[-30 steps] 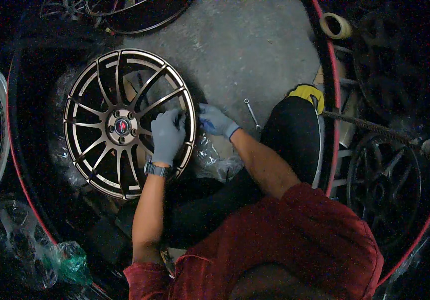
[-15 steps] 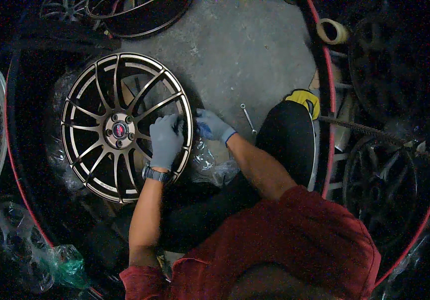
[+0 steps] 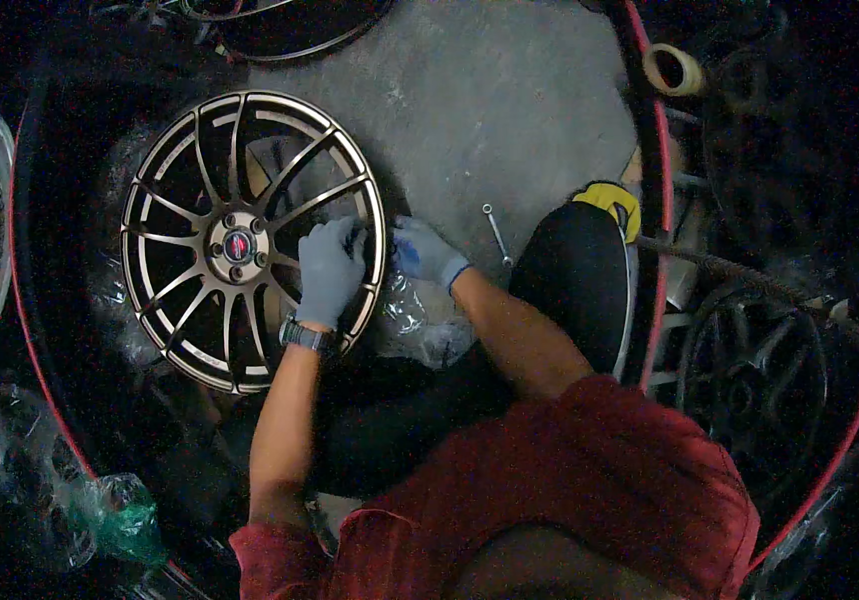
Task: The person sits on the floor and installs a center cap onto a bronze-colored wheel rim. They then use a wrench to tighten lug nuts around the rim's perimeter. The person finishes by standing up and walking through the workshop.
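A bronze multi-spoke car wheel rim [image 3: 240, 246] stands left of centre, its face and dark hub cap toward me. My left hand [image 3: 332, 268], in a grey glove, reaches in front of the spokes by the rim's right side. Its fingers are curled in near the outer lip, and whatever they pinch is hidden. Just outside that lip is my right hand [image 3: 430, 254], in a grey glove with blue on it. Those fingers are bent in toward the rim's edge, their tips in shadow. Crumpled clear plastic [image 3: 408, 312] lies below the right hand.
A combination wrench [image 3: 497, 236] lies on the concrete floor [image 3: 500, 110], right of my hands. My knee and a yellow-and-black shoe [image 3: 610, 205] are beyond it. A tape roll [image 3: 674, 70] sits at upper right. Dark wheels [image 3: 750, 385] and green-clear plastic [image 3: 125, 515] lie around the edges.
The view has shifted slightly, so the wheel rim sits a little higher in the picture. Both hands stay at the rim's right edge, with only small movement.
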`<control>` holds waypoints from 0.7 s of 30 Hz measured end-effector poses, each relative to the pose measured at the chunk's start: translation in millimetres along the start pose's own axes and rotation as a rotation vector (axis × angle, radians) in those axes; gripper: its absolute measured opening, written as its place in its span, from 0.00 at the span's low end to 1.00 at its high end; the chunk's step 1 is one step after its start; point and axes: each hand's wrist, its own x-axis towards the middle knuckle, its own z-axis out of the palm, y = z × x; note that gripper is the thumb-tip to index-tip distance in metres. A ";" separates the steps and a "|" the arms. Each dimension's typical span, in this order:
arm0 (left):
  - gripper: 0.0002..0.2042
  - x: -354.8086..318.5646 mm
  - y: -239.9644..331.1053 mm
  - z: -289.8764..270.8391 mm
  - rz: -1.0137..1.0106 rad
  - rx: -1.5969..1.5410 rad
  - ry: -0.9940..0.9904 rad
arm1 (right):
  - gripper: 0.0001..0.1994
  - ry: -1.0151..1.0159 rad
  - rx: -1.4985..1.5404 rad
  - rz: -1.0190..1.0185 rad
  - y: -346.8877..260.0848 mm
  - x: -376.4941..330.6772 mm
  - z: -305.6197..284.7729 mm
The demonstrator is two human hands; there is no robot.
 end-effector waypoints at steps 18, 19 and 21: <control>0.07 -2.1 0.5 -1.3 0.017 -0.005 0.028 | 0.09 0.092 0.802 0.337 -68.1 -18.0 37.4; 0.07 -2.4 0.1 -0.9 0.018 0.005 0.016 | 0.10 0.076 0.789 0.327 -63.1 -17.1 34.9; 0.09 -3.0 -1.1 -1.3 0.034 0.032 0.001 | 0.12 0.049 0.628 0.258 -45.6 -11.3 26.8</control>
